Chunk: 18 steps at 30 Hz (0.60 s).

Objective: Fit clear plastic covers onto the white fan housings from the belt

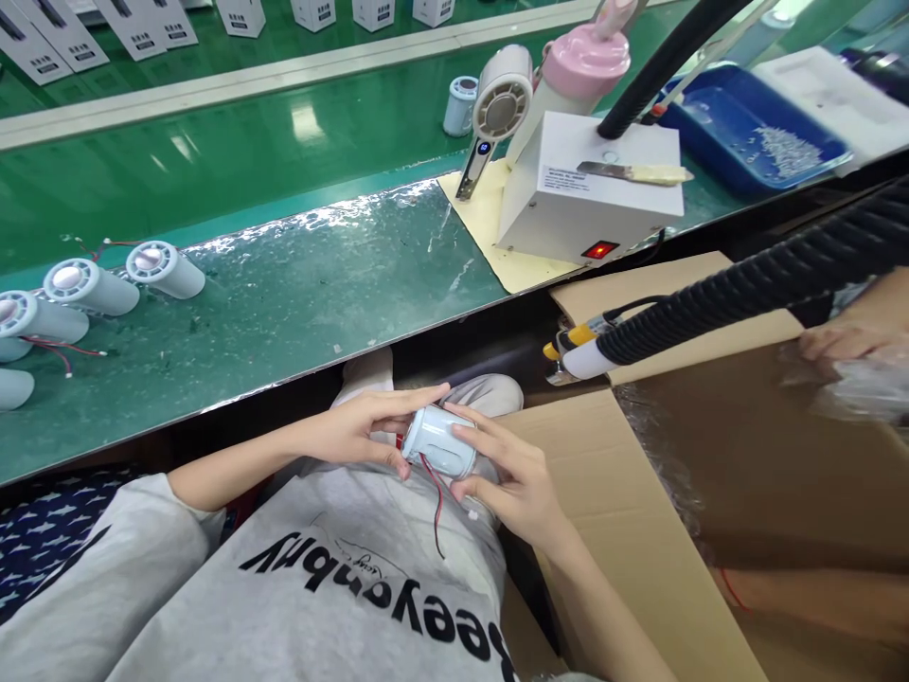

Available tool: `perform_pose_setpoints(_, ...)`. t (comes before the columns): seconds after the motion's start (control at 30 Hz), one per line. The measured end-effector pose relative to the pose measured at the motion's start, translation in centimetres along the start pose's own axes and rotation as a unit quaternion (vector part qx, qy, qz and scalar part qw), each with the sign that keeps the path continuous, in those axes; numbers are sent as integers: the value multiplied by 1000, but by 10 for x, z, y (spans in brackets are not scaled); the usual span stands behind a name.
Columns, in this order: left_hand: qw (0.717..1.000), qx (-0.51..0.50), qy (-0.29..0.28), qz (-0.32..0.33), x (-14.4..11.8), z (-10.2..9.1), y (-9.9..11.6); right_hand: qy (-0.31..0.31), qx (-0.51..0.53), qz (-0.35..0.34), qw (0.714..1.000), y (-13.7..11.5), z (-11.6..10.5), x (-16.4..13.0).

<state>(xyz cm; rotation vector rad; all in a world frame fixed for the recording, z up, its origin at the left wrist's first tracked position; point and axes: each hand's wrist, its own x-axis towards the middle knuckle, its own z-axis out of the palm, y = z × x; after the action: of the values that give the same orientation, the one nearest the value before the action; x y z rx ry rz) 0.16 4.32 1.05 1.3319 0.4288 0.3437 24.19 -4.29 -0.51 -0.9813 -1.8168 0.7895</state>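
Hands low over the lap, just below the bench edge (298,379). Left hand (355,431) and right hand (507,478) both pinch the pale cylinder housing (440,440) between fingertips; red and black wires (435,507) dangle beneath it. Cardboard box (639,530) right of housing.

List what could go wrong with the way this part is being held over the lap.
1. The white housing is held only by fingertips of the left hand and right hand, off the bench; it could slip into the lap or the cardboard box.
2. Its red and black wires hang loose and might snag on fingers or pull free.
3. The black hose reaches in close by and could bump the right hand.
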Motion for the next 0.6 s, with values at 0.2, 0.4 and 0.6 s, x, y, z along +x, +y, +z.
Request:
perform_pose_setpoints(0.2, 997, -67, 8, -28, 3, 5, 6, 38, -49, -66, 996, 0, -12, 4)
perform_pose_setpoints(0.4, 988, 54, 114, 93, -4, 9, 17, 552, -117, 237, 791, 59, -109, -34)
perform_pose_setpoints(0.6, 959, 139, 188, 162, -12, 10, 21, 366, -130, 436, 812, 105, -165, -45)
